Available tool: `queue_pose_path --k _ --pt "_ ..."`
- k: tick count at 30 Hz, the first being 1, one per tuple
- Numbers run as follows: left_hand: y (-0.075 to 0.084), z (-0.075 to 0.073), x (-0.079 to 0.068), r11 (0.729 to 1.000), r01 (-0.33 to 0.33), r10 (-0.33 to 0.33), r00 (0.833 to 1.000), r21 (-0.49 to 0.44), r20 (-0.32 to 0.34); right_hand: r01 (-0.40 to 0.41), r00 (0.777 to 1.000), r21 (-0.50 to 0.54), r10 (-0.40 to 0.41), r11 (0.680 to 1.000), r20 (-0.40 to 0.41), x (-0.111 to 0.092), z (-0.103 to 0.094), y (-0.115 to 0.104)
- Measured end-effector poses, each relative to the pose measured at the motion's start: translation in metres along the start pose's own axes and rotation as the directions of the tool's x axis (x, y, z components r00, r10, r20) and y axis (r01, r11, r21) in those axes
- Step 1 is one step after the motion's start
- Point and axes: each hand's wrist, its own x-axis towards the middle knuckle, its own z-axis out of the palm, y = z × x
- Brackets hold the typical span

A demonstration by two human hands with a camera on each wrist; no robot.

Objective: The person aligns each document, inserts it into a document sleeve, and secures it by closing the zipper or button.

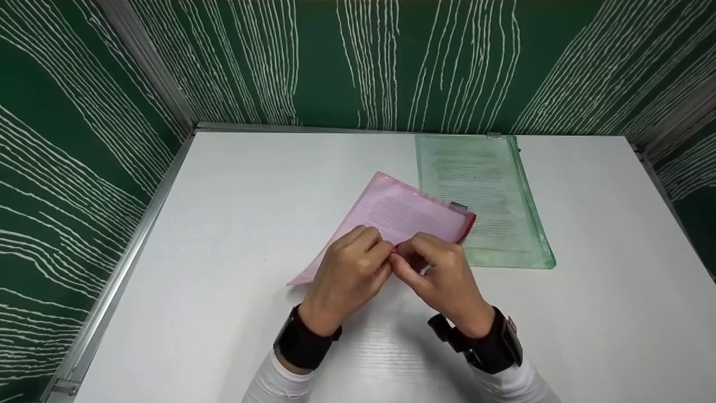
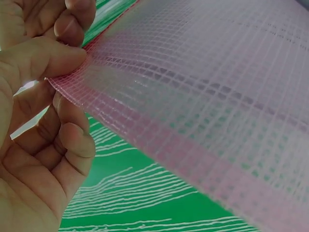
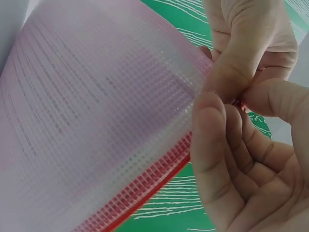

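Observation:
Both hands hold the near corner of a pink mesh zip pouch, which is lifted at a slant with a printed sheet showing through. My left hand pinches the corner between thumb and fingers; the left wrist view shows the pouch stretching away from it. My right hand meets it fingertip to fingertip, pinching a small red piece at the end of the red zip edge. The fingers hide most of that piece. A dark tab sits near the pouch's far right corner.
A green zip pouch with a printed sheet inside lies flat on the white table, partly behind the pink one. Green panels with white wavy lines stand along the table's back and sides.

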Motion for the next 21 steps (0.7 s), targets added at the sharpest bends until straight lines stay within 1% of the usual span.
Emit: queue_pose_path --k 4,7,10,13,17,21 --pt "0.0 0.001 -0.002 1.0 -0.001 0.001 1.0 -0.004 0.017 0.039 0.999 -0.051 -0.038 0.998 0.009 -0.001 -0.002 0.0" --pt "0.0 0.0 -0.003 1.0 0.005 -0.005 0.999 -0.022 0.035 0.035 0.999 -0.029 -0.035 0.999 0.027 -0.001 -0.004 0.001" --pt "0.0 -0.002 -0.003 0.999 0.012 -0.01 0.999 -0.045 0.052 -0.003 0.999 0.051 0.001 0.999 0.05 0.0 -0.007 0.0" --pt "0.0 -0.004 -0.003 0.997 0.014 -0.009 0.998 -0.074 0.061 -0.059 0.996 0.156 0.047 0.986 0.078 -0.001 -0.011 0.0" --pt "0.0 -0.005 -0.004 0.993 0.012 -0.005 0.998 -0.114 0.06 -0.127 0.989 0.282 0.098 0.951 0.114 -0.003 -0.015 0.0" --pt "-0.001 -0.006 -0.003 0.991 0.011 -0.005 0.999 -0.135 0.05 -0.167 0.983 0.358 0.125 0.919 0.137 -0.004 -0.018 0.001"
